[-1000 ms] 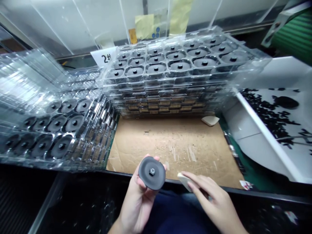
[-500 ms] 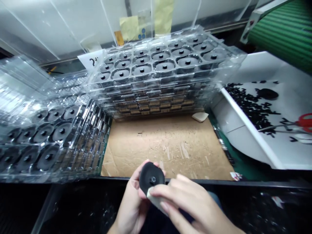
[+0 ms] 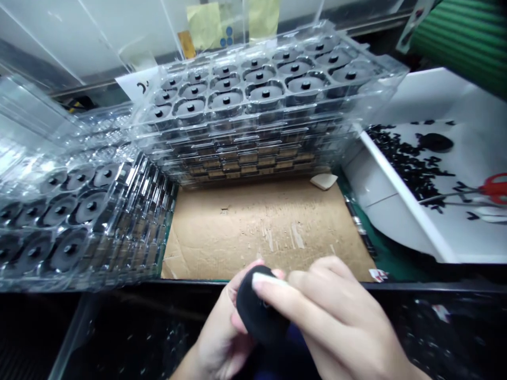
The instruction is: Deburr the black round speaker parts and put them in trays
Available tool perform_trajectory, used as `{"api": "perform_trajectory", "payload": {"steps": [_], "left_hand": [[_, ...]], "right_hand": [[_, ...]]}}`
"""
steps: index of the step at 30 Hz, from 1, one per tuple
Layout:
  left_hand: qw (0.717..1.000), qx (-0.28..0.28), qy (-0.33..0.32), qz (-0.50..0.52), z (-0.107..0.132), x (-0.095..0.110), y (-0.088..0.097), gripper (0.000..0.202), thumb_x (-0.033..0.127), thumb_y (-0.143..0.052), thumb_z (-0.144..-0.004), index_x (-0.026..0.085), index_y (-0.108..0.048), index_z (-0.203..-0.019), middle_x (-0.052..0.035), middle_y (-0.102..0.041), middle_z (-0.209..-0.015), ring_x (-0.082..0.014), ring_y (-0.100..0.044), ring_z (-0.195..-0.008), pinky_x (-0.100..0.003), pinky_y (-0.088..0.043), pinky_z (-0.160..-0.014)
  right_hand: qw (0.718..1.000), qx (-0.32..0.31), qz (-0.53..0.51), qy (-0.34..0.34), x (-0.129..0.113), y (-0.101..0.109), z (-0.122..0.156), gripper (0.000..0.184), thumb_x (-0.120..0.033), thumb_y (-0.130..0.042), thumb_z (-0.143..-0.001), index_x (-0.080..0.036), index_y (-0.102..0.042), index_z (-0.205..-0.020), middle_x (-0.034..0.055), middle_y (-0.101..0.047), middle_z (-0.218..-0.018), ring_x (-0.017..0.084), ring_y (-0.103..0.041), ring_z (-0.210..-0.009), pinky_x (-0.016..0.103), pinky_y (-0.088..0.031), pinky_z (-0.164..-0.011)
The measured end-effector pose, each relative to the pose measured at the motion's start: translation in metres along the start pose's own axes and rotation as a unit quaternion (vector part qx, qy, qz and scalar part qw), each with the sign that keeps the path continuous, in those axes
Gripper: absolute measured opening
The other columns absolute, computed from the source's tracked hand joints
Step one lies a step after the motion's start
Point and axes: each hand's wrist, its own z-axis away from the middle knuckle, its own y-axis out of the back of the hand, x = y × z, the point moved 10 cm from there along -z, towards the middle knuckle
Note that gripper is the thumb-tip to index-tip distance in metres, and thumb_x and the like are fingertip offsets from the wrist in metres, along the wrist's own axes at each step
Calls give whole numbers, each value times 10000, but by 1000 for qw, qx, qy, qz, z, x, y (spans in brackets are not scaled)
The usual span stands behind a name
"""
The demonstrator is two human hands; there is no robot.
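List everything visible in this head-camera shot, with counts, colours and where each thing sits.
stacked clear plastic trays: one stack, transparent, centre back, top tray with about eighteen black discs
clear plastic trays: one stack, transparent, left, holding more black discs
cardboard sheet: one, tan, on the bench in front of the stack
loose pad: one, off-white, back right of the cardboard
white tray: one, white, right
small parts: many, black, in the white tray
scissors: one pair, red handles, in the white tray
sticky notes: two, yellow, behind the stack
black disc: one, black, in the left hand
white pad: one, white, under the right fingers
left hand: one, holding the black disc
right hand: one, pressing the white pad on the black disc
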Motion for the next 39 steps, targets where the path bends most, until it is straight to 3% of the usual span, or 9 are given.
{"api": "perform_trajectory", "payload": {"steps": [3,9,13,16,22,26,32,35,39], "left_hand": [[999,-40,-9,5,2,2,-8,456,335,-810,-560,259,-696,-996,-22,-722,-1029,-162,-647,-943,-240,-457,-869],[998,-54,-34,24,7,9,-3,533,323,-832,-523,276,-675,-1030,-25,-688,-1105,-230,-664,-943,-302,-521,-805],[998,-10,-57,-6,5,12,2,597,360,-846,-455,250,-674,-1017,-46,-700,-1073,-245,-664,-939,-326,-524,-813],[994,45,-91,-33,3,14,6,624,295,-876,-387,247,-688,-981,-41,-720,-1042,-239,-663,-947,-306,-509,-842],[959,162,-220,-68,16,39,21,565,80,-876,-325,270,-723,-835,1,-756,-950,-225,-671,-948,-252,-543,-790],[939,198,-268,-85,28,54,35,575,-12,-839,-351,284,-729,-831,9,-762,-926,-220,-678,-940,-220,-551,-743],[960,130,-239,-69,17,42,19,497,106,-863,-409,303,-725,-844,11,-760,-930,-218,-677,-937,-265,-550,-800],[955,140,-258,-45,20,47,15,571,218,-889,-318,278,-724,-862,1,-757,-930,-222,-681,-919,-241,-553,-783],[960,140,-244,-7,19,51,20,642,293,-886,-294,263,-714,-912,-19,-746,-960,-247,-679,-928,-247,-544,-788]], "right_hand": [[996,22,-83,-7,15,2,-8,268,-146,-433,-904,-242,-621,-1069,14,-676,-801,130,-579,-666,271,-455,-625],[930,42,-134,-338,102,-27,57,231,-367,-518,-868,-253,-688,-975,32,-703,-1009,191,-661,-924,251,-553,-729],[927,-12,-147,-345,99,-39,80,242,-386,-535,-845,-253,-718,-933,32,-723,-958,201,-685,-876,262,-572,-733],[935,99,-65,-335,81,1,67,201,-350,-536,-852,-291,-699,-954,1,-724,-945,174,-689,-833,217,-570,-695],[983,90,-105,-118,1,-4,7,281,-119,-534,-830,-207,-643,-1073,21,-694,-755,122,-638,-594,196,-549,-564],[977,-10,-116,-181,22,-26,19,212,-153,-535,-844,-210,-672,-996,3,-679,-707,109,-636,-562,165,-520,-489],[979,142,-81,-120,1,8,11,307,-137,-571,-807,-229,-640,-1091,20,-715,-837,153,-667,-687,209,-552,-566],[980,94,-133,-110,-5,-12,7,277,-107,-554,-810,-196,-645,-1055,2,-685,-721,114,-621,-571,197,-544,-542],[965,49,-136,-220,39,-25,31,186,-199,-564,-824,-250,-689,-952,-7,-726,-847,134,-689,-719,174,-559,-617]]}}
